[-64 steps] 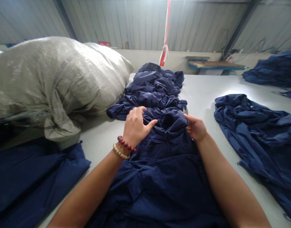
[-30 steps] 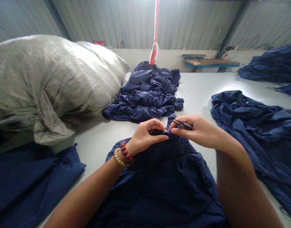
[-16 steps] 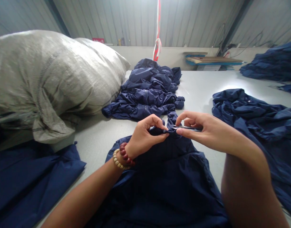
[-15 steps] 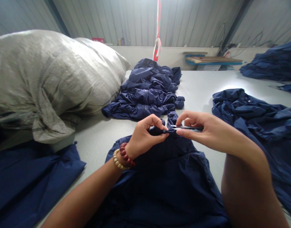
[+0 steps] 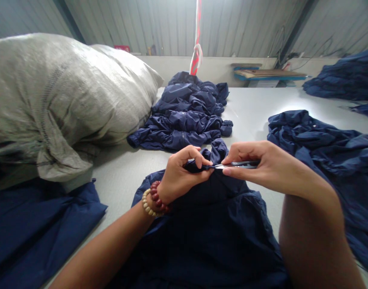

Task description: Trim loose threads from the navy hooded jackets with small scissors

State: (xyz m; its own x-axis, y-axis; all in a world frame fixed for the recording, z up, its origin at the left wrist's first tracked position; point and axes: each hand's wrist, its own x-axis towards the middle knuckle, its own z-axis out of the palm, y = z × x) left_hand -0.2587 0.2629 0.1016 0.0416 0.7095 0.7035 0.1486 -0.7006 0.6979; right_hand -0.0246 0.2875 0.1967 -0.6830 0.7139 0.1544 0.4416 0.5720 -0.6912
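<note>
A navy blue garment (image 5: 202, 224) lies spread in front of me, its upper edge lifted off the table. My left hand (image 5: 185, 170), with two bead bracelets at the wrist, pinches a small fold of this cloth between thumb and fingers. Facing it from the right, my right hand (image 5: 247, 160) is closed around small thread snips (image 5: 238, 164). The pointed metal blades are pressed together, and their tips meet the cloth right beside my left fingertips. Part of the snips' handle is hidden inside my right palm.
A large pale woven sack (image 5: 72, 96) bulges at the left. Crumpled navy garments (image 5: 190, 108) lie beyond my hands, with more navy garments (image 5: 331, 144) at the right and folded navy cloth (image 5: 42, 224) at lower left. A red-and-white strip (image 5: 196, 56) hangs over the white table (image 5: 250, 108).
The snips' blades were apart and are now pressed together, with their tips moved left against the cloth at my left fingertips. My left hand keeps its pinch.
</note>
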